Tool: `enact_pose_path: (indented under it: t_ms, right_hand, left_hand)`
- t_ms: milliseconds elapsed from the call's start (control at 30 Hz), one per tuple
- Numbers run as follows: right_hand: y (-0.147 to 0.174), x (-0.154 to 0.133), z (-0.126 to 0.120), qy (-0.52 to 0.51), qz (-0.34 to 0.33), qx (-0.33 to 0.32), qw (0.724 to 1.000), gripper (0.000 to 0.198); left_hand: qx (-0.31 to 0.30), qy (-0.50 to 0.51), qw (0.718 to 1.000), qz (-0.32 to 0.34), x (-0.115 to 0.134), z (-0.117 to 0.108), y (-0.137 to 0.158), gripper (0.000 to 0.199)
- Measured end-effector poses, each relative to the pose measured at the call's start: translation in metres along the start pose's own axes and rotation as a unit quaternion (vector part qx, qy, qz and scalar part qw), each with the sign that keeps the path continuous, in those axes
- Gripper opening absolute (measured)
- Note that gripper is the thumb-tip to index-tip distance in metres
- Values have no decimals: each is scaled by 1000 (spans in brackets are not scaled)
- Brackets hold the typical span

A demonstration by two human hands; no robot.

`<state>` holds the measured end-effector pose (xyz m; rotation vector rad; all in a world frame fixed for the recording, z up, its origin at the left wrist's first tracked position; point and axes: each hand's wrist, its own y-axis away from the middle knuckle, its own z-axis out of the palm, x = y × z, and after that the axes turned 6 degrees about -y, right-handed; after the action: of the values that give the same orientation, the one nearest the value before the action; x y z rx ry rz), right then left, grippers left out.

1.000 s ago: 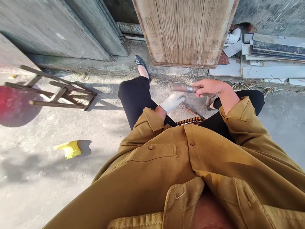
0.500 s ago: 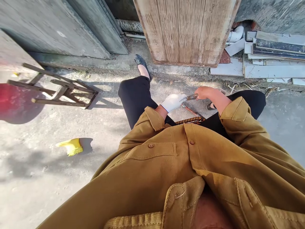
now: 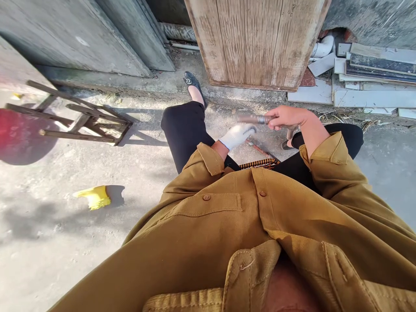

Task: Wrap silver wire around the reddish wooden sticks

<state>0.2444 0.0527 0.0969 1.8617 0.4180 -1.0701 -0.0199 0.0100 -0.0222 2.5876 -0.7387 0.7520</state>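
Note:
My right hand [image 3: 287, 118], bare, is closed around the end of a brown stick-like tool [image 3: 251, 119] with a silvery band near the grip. The tool points left and is blurred, so its kind does not show. Just below its far end is my left hand [image 3: 238, 136], in a white glove with the fingers curled in. What the gloved fingers hold, if anything, is hidden. A thin reddish-brown rod [image 3: 259, 148] slants down to the right below the glove. Between my thighs shows an orange-and-black patterned edge [image 3: 260, 163], partly covered by my shirt.
A wooden stool [image 3: 87, 119] lies on its side at left, near a red rounded object [image 3: 24, 136]. Yellow crumpled material [image 3: 94, 197] rests on the concrete. Ahead leans a plank panel [image 3: 256, 43]; stacked boards [image 3: 373, 95] and a white pipe [image 3: 324, 46] are at right.
My right hand has risen slightly, lifting the brown tool away from my gloved left hand, which touched or held its end before. The left hand stays nearly in place.

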Motion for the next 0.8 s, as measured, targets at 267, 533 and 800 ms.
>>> enact_pose_path:
  t_ms: [267,533,800]
  right_hand:
    - [-29,9,13,74,117,261,955,8]
    - [-50,11,27,399,233,93,882,39]
    - [-45,8,35,346,260,-51,900,13]
  left_hand:
    - [-29,-46,998,-4,13,5,-1,34]
    - [-76,-195,978,4,2,19,-4,33]
    - [-67,-161,984,24,2,9,-7,30]
